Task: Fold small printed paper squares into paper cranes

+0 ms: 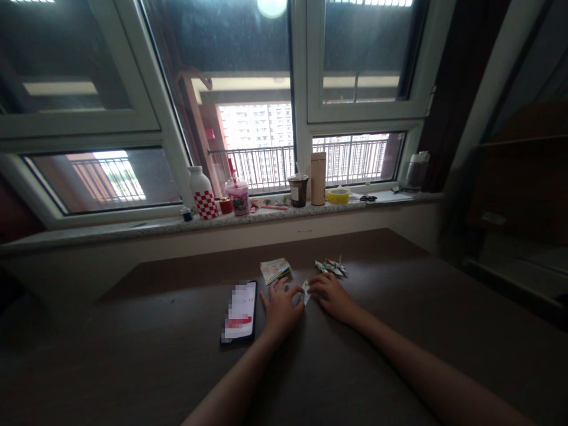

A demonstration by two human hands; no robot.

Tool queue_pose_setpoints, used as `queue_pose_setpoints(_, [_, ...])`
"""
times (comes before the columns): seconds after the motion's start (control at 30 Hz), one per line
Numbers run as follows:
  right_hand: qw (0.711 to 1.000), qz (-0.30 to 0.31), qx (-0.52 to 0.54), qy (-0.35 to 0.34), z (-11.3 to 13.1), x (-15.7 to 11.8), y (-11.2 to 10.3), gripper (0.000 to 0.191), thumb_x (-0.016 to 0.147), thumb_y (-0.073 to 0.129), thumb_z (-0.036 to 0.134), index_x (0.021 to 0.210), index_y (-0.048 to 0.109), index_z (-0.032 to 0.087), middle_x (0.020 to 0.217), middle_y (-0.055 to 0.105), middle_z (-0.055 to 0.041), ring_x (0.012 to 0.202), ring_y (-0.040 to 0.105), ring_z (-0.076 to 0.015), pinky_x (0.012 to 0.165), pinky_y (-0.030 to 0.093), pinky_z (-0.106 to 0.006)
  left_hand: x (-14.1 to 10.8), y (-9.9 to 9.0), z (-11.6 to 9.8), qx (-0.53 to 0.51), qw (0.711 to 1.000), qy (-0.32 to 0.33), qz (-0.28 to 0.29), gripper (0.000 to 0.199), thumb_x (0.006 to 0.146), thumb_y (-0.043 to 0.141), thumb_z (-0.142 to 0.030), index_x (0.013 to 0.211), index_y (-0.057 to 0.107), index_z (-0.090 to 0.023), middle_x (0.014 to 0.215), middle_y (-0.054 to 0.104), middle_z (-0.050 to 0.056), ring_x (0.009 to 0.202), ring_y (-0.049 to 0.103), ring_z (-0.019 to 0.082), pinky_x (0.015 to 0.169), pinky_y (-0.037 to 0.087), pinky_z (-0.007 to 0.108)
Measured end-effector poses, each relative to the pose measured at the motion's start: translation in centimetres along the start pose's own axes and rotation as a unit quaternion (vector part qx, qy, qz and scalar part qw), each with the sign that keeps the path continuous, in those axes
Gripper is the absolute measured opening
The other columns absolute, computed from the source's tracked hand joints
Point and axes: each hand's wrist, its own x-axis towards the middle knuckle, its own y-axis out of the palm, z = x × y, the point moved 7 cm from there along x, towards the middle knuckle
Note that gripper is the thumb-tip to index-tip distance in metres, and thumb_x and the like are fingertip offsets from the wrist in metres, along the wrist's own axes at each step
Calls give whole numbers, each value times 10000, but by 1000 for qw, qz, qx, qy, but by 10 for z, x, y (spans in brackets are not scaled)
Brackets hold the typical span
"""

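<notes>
The fingers of the left hand (284,305) and right hand (332,296) pinch one small pale-green folded paper piece (306,292) between them, above the dark brown wooden worktop (186,373).

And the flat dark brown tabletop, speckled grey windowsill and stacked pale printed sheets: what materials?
Tabletop: probably laminate or sealed wood, satin; soft window sheen. Windowsill: granite-like stone or imitation, smooth-looking; speckled front edge. Sheets: likely paper, fairly matte; thin, slightly fanned edges, no strong glare.
</notes>
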Motion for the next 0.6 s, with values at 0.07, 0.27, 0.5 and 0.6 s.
queue_pose_setpoints(0.07, [1000, 9, 2, -12, 0, 0, 2, 307, 807, 561, 61, 1001, 731, 228, 1234, 656, -53, 1232, 462, -242, 1083, 360, -456, 0, 0, 0, -2, 1000, 3, -2, 202, 825, 611, -332, 990, 724, -364, 1418, 505, 50, 1384, 329, 325, 1078, 138, 730])
queue_pose_setpoints(0.27, [999, 24, -4, -27, 3, 1, 1, 281, 840, 561, 85, 993, 742, 236, 1098, 702, -52, 1224, 478, -243, 1079, 369, -442, -1, -2, -1, 6, 1000, 13, -16, 210, 806, 659, -442, 981, 736, -353, 1429, 497, 60, 1396, 310, 332, 1098, 89, 720])
queue_pose_setpoints(0.5, [997, 6, -70, -41, 11, -2, -5, 157, 842, 649, 192, 940, 754, 253, 951, 666, -56, 1111, 529, -251, 993, 417, -433, 1, -4, -1, 6, 1000, 10, -7, 163, 843, 636, -380, 954, 755, -383, 1435, 501, 36, 1392, 323, 329, 1091, 124, 730])
queue_pose_setpoints(0.6, [995, -10, -86, -47, 12, -2, -5, 119, 827, 686, 226, 915, 757, 263, 927, 660, -51, 1092, 533, -255, 974, 420, -438, 3, -3, 1, 0, 1000, 11, 6, 157, 842, 636, -384, 941, 756, -395, 1447, 491, 11, 1391, 318, 334, 1077, 134, 749])
